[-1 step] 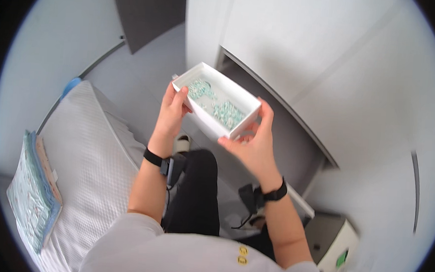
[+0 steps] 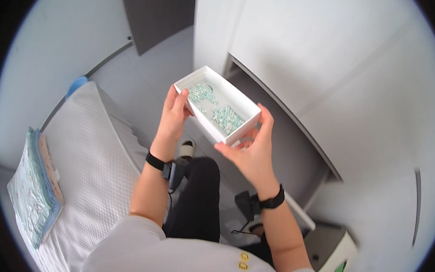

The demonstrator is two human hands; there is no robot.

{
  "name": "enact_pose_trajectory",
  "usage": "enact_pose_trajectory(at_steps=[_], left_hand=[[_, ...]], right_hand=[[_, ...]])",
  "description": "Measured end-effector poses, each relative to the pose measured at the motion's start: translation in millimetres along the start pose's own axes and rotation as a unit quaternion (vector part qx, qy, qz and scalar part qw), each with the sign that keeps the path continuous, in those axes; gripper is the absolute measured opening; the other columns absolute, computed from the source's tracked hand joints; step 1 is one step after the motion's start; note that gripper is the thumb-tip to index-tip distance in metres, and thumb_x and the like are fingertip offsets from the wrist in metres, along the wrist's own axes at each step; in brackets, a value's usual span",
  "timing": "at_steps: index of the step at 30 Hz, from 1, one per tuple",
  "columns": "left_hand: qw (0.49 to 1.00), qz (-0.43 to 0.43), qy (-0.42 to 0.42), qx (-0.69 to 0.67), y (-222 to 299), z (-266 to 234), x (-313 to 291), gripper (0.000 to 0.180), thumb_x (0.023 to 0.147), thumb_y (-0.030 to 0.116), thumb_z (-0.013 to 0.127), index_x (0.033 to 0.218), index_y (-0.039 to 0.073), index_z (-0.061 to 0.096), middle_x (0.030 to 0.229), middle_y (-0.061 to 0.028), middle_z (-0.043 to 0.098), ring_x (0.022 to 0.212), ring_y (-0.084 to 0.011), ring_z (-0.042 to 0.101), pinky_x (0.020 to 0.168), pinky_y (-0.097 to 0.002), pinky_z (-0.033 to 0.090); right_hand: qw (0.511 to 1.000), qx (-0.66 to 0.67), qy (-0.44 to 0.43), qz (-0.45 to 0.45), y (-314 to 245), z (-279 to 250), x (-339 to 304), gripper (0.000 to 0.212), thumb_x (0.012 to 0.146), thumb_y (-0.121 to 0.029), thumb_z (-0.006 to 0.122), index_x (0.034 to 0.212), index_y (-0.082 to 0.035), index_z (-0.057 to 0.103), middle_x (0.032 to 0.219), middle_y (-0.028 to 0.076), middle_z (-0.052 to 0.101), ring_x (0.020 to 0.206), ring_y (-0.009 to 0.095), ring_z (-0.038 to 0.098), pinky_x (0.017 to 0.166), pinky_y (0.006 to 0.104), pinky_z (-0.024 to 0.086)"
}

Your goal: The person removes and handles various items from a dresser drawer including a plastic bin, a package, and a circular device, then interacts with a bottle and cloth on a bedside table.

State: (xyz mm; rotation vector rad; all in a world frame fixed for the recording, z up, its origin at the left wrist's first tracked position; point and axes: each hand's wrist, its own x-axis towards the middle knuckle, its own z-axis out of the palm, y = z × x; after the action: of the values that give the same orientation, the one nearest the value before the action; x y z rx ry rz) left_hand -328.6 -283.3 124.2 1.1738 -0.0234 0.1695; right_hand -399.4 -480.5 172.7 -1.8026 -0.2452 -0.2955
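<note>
In front of me, above the floor, I hold a white rectangular box (image 2: 244, 126) with an open top, its far-left end turned away from me. Inside lie many small pale green and white pieces (image 2: 227, 119), gathered in two patches; they are too small to name. My left hand (image 2: 171, 115) is closed on the left end, thumb over the rim and fingers partly hidden. My right hand (image 2: 254, 155) grips the right end, thumb at the near lower corner and fingers along the end wall. Both wrists wear black straps with small devices.
A white quilted bed (image 2: 92, 153) stands at the left, bearing folded light-blue and pink textiles (image 2: 34, 199). A white cabinet (image 2: 341, 74) rises at the right above a dark recess (image 2: 282, 135). A white-and-grey box-shaped thing with a green patch (image 2: 338, 243) sits at lower right.
The view shifts slightly, so the surroundings sit a little lower and farther right in it. Both hands keep their hold on the box.
</note>
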Motion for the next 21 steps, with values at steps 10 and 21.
enact_pose_trajectory(at_steps=[10, 21], left_hand=[[0.994, 0.013, -0.054, 0.097, 40, 36, 25, 0.054, 0.101, 0.039, 0.035, 0.141, 0.004, 0.031, 0.122, -0.006, 0.052, 0.108, -0.0113, 0.052, 0.086, -0.0252, 0.045], [0.988, -0.018, -0.112, 0.101, 13, -8, 82, 0.062, 0.1, 0.043, 0.039, 0.146, 0.004, 0.025, 0.129, -0.0081, 0.049, 0.114, -0.0145, 0.051, 0.091, -0.0263, 0.043]], right_hand=[[0.99, -0.045, 0.132, 0.005, -26, 28, 6, 0.101, 0.054, -0.018, 0.09, 0.134, 0.001, 0.032, 0.118, 0.013, 0.043, 0.097, 0.026, 0.059, 0.068, 0.0327, 0.055], [0.968, -0.095, 0.231, 0.026, 3, 88, 25, 0.105, 0.05, -0.022, 0.091, 0.133, 0.0, 0.029, 0.108, 0.009, 0.05, 0.067, 0.011, 0.048, 0.058, 0.0242, 0.038]])
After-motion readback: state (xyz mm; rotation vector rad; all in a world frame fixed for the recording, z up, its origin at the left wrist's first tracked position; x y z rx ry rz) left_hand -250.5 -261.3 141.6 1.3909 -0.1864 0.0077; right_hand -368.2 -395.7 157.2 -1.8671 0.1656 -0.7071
